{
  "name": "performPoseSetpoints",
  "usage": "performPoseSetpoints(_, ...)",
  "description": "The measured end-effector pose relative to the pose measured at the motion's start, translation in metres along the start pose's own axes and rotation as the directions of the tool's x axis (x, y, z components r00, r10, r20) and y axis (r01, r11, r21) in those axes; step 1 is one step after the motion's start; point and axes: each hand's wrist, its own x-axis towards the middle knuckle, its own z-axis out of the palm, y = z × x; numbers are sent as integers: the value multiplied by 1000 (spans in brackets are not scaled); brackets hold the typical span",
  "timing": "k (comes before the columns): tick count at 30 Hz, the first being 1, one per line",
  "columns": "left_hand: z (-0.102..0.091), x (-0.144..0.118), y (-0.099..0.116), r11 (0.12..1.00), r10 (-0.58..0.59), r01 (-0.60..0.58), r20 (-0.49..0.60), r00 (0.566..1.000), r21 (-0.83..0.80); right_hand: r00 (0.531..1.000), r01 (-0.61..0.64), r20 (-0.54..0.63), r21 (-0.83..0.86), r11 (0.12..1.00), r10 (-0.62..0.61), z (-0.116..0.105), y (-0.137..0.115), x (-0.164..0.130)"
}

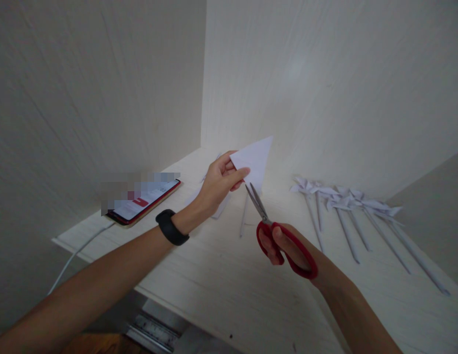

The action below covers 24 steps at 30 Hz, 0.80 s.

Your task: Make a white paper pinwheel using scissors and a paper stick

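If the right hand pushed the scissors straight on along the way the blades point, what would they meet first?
Most likely the folded white paper held up by the left hand. The right hand aims the scissors up-left, tips open just below the paper's lower edge, though depth is uncertain.

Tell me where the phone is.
The phone lies on the desk's left side, beside the left wall, left of the left hand holding folded paper.

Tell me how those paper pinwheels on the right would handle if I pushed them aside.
The paper pinwheels look very light, so a nudge would likely scatter them. Their thin rolled sticks lie flat on the desk and could roll. The folded heads would probably crush easily.
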Motion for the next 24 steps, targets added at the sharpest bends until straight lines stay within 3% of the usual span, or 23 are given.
performPoseSetpoints(24,1,0,2,1000,-18,18,-4,1000,-5,998,-64,-11,20,998,65,-4,3,4)
